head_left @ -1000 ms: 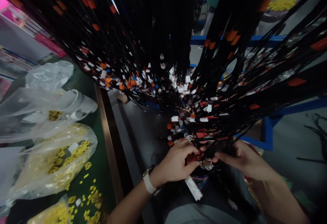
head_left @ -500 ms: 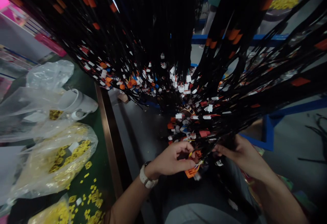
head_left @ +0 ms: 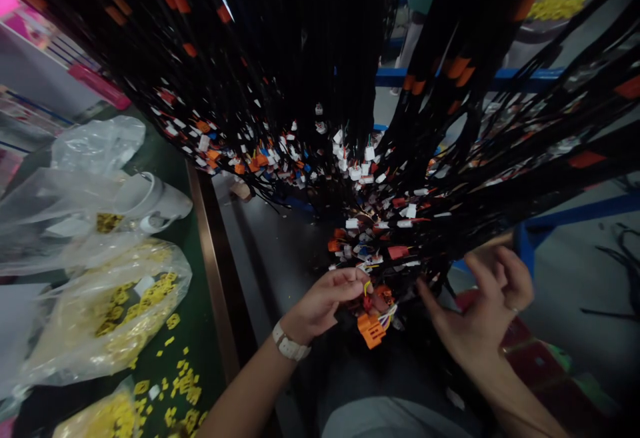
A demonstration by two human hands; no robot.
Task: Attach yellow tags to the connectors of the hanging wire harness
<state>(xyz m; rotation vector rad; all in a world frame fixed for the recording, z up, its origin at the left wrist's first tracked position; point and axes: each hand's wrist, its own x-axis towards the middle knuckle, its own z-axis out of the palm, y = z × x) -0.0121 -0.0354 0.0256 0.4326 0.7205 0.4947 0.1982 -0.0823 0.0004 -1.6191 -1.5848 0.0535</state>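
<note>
"Pinching, that left hand [head_left: 320, 305]: its fingertips are drawn together on a thin yellow wire [head_left: 367, 288], near the middle of the scene."

"And the orange connector [head_left: 371, 330], where do you see that?"

"Just on the near side of those fingers, apart from them, with white and purple wires [head_left: 388, 317] coming out at its right. There's a small red connector [head_left: 368, 303] between it and the fingertips."

"What's the right hand [head_left: 475, 321] got hold of?"

"Nothing that I can see. It's released, fingers spread, one digit stretched left to the edge of the dark bundle. From here I can't tell if the tip touches."

"That's a lot of black cables [head_left: 310, 38] over there."

"They fill the far side, with white connectors [head_left: 356, 173] crowded at their near ends. Past them, toward the far right, runs a blue rail [head_left: 500, 78]."

"And on the left?"

"A green desk [head_left: 206, 338], loose yellow pieces [head_left: 186, 385] scattered on it, a clear bag [head_left: 65, 351] of more, and a white container [head_left: 173, 201] lying farther back."
</note>
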